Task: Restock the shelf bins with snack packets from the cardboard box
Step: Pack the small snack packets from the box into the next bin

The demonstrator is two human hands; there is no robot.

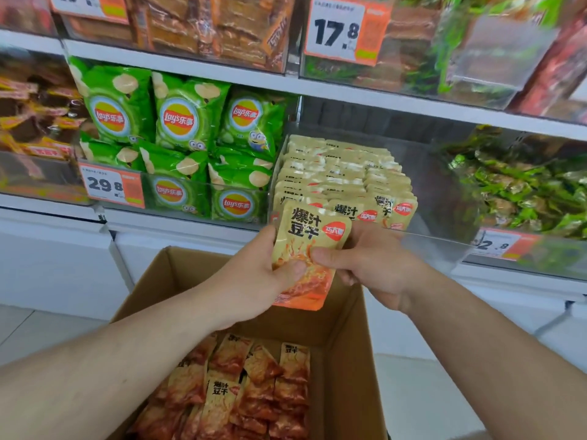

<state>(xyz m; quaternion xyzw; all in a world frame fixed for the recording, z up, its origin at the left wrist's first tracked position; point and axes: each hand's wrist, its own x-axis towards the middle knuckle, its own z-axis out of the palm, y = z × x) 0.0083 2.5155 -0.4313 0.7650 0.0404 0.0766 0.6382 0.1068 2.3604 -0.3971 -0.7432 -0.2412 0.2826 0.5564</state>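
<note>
Both hands hold a small stack of beige and orange snack packets (309, 246) upright, just in front of the clear shelf bin (438, 239). My left hand (257, 274) grips the stack's left edge, and my right hand (368, 262) pinches its right side with the thumb on the front. Inside the bin stand rows of the same packets (343, 176), filling its left part. Below my arms sits the open cardboard box (346, 344), with several more loose packets (247, 392) lying in it.
Green Lay's chip bags (181, 134) fill the bin to the left, behind a 29.8 price tag (108, 185). Green wrapped snacks (521, 192) lie in the bin to the right. More snack bins line the upper shelf (222, 71). White shelf base panels stand behind the box.
</note>
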